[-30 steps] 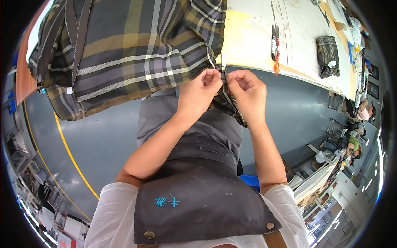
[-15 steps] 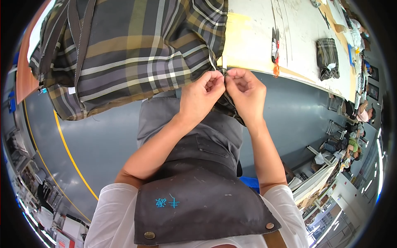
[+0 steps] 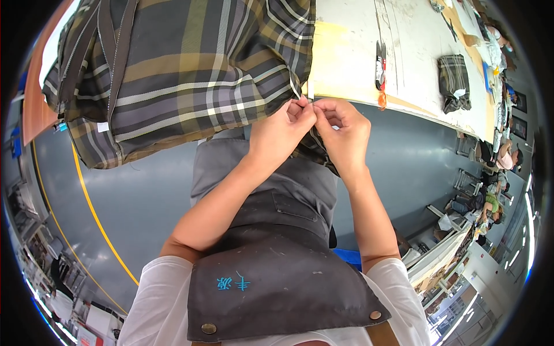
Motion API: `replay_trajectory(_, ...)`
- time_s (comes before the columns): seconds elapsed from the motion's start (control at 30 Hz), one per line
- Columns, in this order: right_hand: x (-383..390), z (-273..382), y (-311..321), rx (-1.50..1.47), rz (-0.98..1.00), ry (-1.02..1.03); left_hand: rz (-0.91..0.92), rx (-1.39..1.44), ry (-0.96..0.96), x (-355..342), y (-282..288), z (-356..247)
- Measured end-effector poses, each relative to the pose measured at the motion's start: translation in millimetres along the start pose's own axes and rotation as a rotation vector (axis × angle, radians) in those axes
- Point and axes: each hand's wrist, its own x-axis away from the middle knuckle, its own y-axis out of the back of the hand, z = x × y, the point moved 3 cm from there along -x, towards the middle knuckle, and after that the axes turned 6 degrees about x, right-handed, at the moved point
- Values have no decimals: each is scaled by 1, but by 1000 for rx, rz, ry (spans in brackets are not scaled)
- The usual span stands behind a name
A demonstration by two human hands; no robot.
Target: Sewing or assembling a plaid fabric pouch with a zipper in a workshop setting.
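A large plaid fabric piece (image 3: 190, 69) in dark grey, olive and white, with zippers along its left part, lies over the table and hangs past its near edge. At its right corner my left hand (image 3: 283, 130) pinches the fabric edge, thumb and forefinger pressed together. My right hand (image 3: 343, 130) pinches the same edge right beside it, the fingertips of both hands nearly touching. A narrow white strip (image 3: 311, 89) shows just above the fingertips. Some of the plaid cloth hangs down between and below my hands. What exactly sits between the fingertips is too small to make out.
On the white worktable (image 3: 352, 46) lie a black-and-red marker (image 3: 379, 66) with an orange tip end and a small folded plaid piece (image 3: 455, 81). Scissors (image 3: 450, 26) are farther back. Other people (image 3: 492, 202) work at benches on the right.
Both hands stay at the fabric corner, with only a slight shift of the fingers. The view and cloth have moved by a small amount.
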Motion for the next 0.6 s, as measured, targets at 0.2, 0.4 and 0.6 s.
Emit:
replay_trajectory(0.2,0,-20,-3,-252,32,-288,5,116,203,-1,2,-5)
replay_trajectory(0.4,-3,-7,-2,2,11,-78,-20,174,206,1,3,-1)
replay_trajectory(0.6,-4,-14,2,-291,77,-320,-9,349,191,2,1,3)
